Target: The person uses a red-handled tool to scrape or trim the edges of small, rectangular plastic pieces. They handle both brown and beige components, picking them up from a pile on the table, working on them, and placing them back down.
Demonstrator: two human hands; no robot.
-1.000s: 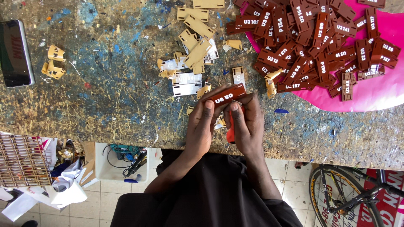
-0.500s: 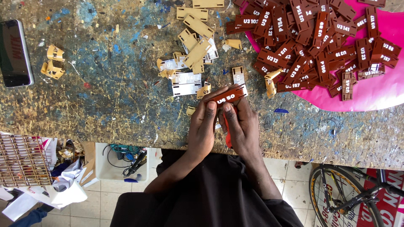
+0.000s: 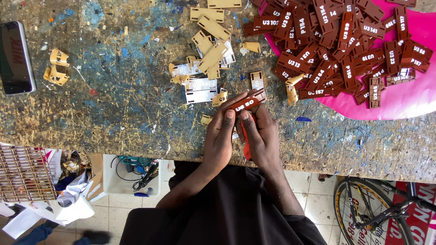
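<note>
A small reddish-brown tag (image 3: 245, 104) with white lettering sits tilted just above the near edge of the worktop (image 3: 113, 104), pinched between both hands. The left hand (image 3: 220, 136) has its grip closed on the tag's left end, thumb on top. The right hand (image 3: 260, 136) closes its grip on the right part and also holds a red tool (image 3: 245, 140) against the palm. Just beyond lie tan peeled strips (image 3: 210, 43) and pale backing pieces (image 3: 200, 90). Farther right, a heap of brown tags (image 3: 336, 45) rests on a pink sheet (image 3: 408, 95). A phone (image 3: 16, 56) lies far left.
</note>
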